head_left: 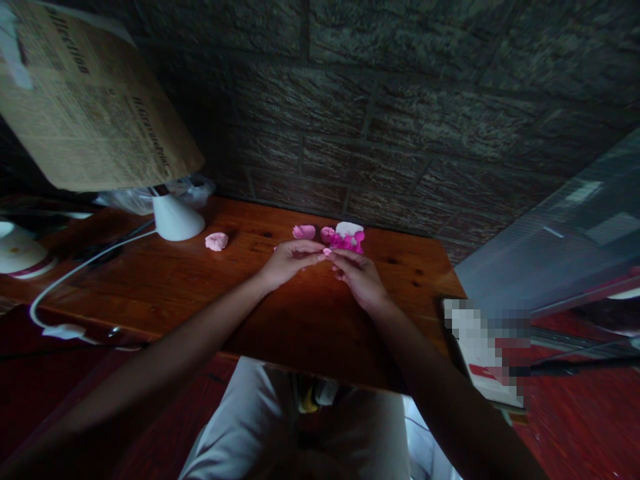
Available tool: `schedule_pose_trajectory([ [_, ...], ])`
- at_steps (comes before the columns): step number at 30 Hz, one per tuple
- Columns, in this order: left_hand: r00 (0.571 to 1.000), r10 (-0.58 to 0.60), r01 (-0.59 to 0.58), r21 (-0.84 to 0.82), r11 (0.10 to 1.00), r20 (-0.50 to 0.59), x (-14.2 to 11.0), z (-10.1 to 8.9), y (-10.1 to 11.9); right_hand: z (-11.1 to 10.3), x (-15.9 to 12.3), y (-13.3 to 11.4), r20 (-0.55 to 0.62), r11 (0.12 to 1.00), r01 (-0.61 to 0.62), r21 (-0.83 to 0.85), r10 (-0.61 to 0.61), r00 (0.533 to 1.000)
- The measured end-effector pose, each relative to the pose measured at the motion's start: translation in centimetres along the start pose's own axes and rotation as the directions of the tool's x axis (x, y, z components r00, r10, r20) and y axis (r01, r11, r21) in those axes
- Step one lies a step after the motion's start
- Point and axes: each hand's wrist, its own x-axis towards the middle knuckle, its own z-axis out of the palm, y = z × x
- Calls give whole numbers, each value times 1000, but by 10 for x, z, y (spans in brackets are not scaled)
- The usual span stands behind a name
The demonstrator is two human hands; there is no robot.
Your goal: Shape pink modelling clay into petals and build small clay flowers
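Between my fingertips is a small pink piece of what looks like modelling clay (327, 252). My left hand (293, 261) pinches it from the left, and my right hand (361, 275) pinches it from the right, both just above the wooden table (310, 320). Behind my hands lie a flattened pink piece (303, 231), a rounded pink piece (327, 234), a white piece (349, 229) and a cluster of bright magenta bits (345, 243). Farther left sits a crumpled pale pink lump (217, 241). My fingers partly hide the small piece.
A lamp with a newsprint shade (110, 113) and white base (177, 217) stands at the left, its white cable (70, 273) trailing over the edge. A paper cup (20, 250) is far left. A dark brick wall (330, 120) rises behind. A partly blurred book-like object (475, 353) lies right.
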Motion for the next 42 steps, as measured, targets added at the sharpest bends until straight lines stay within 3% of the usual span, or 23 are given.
schedule_pose_trajectory([
  [17,998,-27,29,45,999,-50,-1,-1,4,0,-2,-3,40,1000,21,-10,-20,999],
  [33,998,-53,54,29,998,-34,-3,0,6,-3,0,2,92,964,216,-154,-203,975],
  [42,1000,24,-24,2,1000,17,-3,0,5,-2,-2,0,114,951,273,-144,-258,959],
])
